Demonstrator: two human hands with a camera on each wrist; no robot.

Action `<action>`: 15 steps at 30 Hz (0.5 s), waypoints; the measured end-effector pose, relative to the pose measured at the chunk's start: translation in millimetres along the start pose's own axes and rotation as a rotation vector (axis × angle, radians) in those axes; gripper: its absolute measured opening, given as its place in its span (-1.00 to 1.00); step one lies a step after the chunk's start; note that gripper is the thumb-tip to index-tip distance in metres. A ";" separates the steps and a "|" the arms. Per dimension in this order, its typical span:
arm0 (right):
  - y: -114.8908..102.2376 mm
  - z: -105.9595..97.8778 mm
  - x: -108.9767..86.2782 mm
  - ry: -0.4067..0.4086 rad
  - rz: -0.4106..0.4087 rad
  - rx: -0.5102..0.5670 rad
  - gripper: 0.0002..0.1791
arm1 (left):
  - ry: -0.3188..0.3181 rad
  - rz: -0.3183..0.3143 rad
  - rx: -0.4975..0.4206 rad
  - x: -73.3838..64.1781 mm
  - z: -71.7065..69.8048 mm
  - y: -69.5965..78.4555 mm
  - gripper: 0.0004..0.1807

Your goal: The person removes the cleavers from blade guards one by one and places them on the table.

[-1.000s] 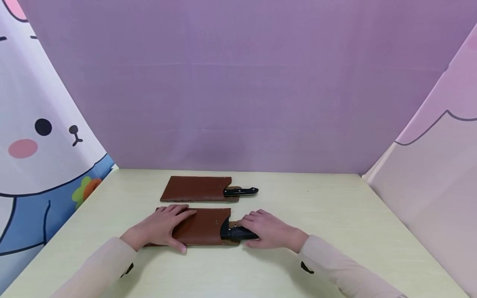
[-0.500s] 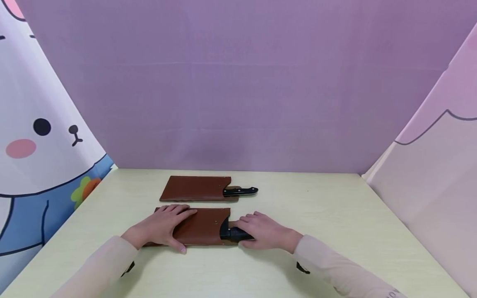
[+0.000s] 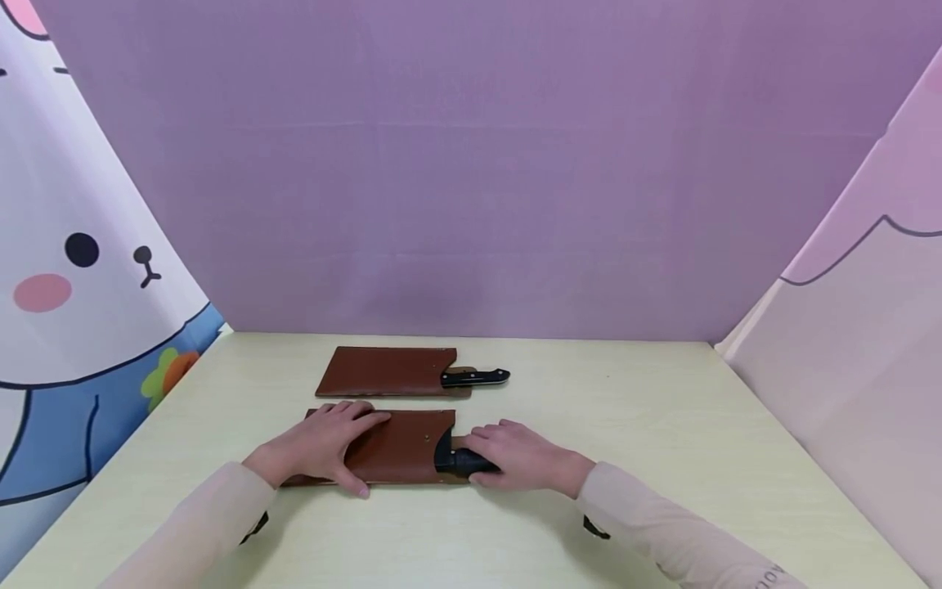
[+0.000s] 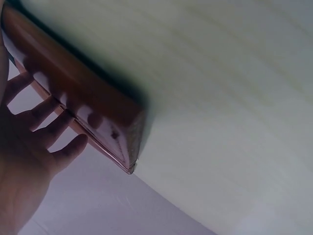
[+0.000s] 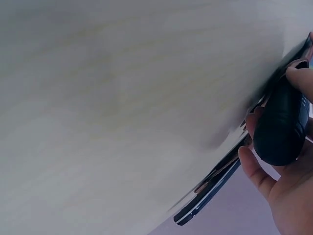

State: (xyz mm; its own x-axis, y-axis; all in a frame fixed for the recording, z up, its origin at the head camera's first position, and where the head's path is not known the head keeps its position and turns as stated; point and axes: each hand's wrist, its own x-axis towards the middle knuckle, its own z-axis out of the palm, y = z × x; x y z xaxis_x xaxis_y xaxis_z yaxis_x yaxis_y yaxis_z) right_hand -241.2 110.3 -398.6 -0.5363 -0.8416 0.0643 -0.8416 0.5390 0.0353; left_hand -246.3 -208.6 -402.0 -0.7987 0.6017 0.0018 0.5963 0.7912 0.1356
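Note:
In the head view, a brown leather sheath point(image 3: 403, 447) lies flat near the middle of the table, with a knife in it. My left hand point(image 3: 324, 446) rests spread across the sheath's left part, thumb at the near edge and fingers toward the far edge. In the left wrist view, fingertips touch the smooth brown surface point(image 4: 73, 73). From the sheath's right end comes the knife's black handle point(image 3: 471, 463), which my right hand point(image 3: 522, 458) grips. The thick handle point(image 5: 279, 125) shows between thumb and fingers in the right wrist view. The blade is mostly hidden inside the sheath.
Behind lies a second brown sheath point(image 3: 390, 372) holding a knife with a black riveted handle point(image 3: 478, 378). Both rest on a pale wooden table point(image 3: 648, 409). A purple cloth wall point(image 3: 471, 164) stands at its back edge, with printed curtains point(image 3: 96, 327) at the sides.
My right hand has shifted slightly left along the knife handle over the last second, covering more of it. The left hand and both sheaths stay nearly in place.

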 end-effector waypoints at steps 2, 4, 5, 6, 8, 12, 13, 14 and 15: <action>0.2 -0.2 0.4 0.000 -0.003 -0.001 -0.56 | 0.005 0.004 0.007 0.8 0.1 -0.4 0.19; 0.3 -0.5 0.7 0.000 -0.005 -0.003 -0.58 | 0.014 0.011 0.017 1.6 0.8 -1.2 0.19; 0.3 -0.7 0.8 0.000 -0.006 -0.002 -0.58 | 0.018 0.012 0.022 2.0 1.1 -1.6 0.19; 0.3 -0.9 1.0 -0.001 -0.006 -0.002 -0.59 | 0.023 0.014 0.029 2.3 1.4 -1.9 0.19; 0.5 -0.9 1.3 -0.003 -0.006 0.001 -0.60 | 0.031 0.015 0.037 3.0 2.2 -2.8 0.19; 0.7 -1.1 2.0 0.000 -0.013 0.004 -0.61 | 0.036 0.012 0.047 3.6 2.4 -3.1 0.18; 0.8 -0.9 2.2 0.001 -0.017 0.002 -0.61 | 0.038 0.014 0.048 3.7 2.4 -3.1 0.18; 1.0 -0.7 2.4 0.002 -0.020 0.001 -0.61 | 0.041 0.017 0.051 3.8 2.3 -3.1 0.18; 1.0 -0.5 2.7 0.003 -0.024 -0.001 -0.60 | 0.044 0.019 0.055 3.8 2.2 -3.1 0.18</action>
State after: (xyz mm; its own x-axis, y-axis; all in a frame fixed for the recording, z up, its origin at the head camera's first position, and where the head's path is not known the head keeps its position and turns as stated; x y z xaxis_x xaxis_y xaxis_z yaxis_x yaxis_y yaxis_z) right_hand -243.5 108.6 -397.9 -0.5159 -0.8541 0.0663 -0.8540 0.5188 0.0380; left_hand -251.0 -208.5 -404.5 -0.7892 0.6122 0.0478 0.6140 0.7852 0.0809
